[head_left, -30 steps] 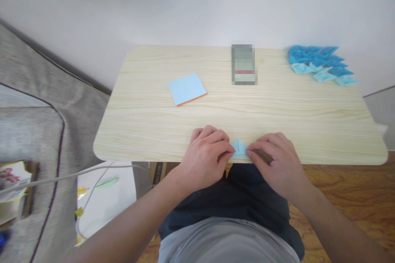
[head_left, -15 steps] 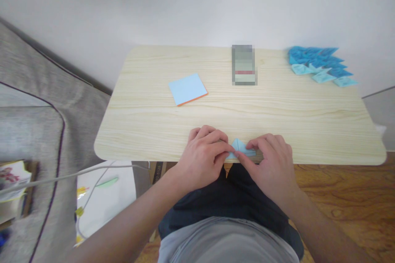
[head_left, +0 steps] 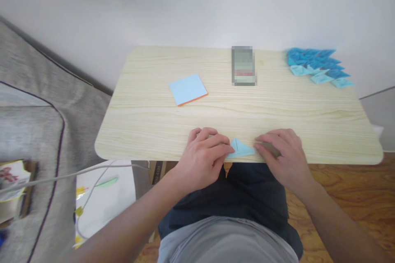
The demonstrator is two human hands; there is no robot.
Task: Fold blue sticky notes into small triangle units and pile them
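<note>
Resting on the counter (head_left: 138, 127), a paper stack (head_left: 188, 89) was set apart, presumably for working room. By the left hand (head_left: 202, 157), fingers clamped, folded paper (head_left: 241, 148) was held at the near edge, seemingly for steadiness; its left end was hidden. Right hand (head_left: 285, 158): fingertips nearly together, just beside the paper; contact could not be told.
</note>
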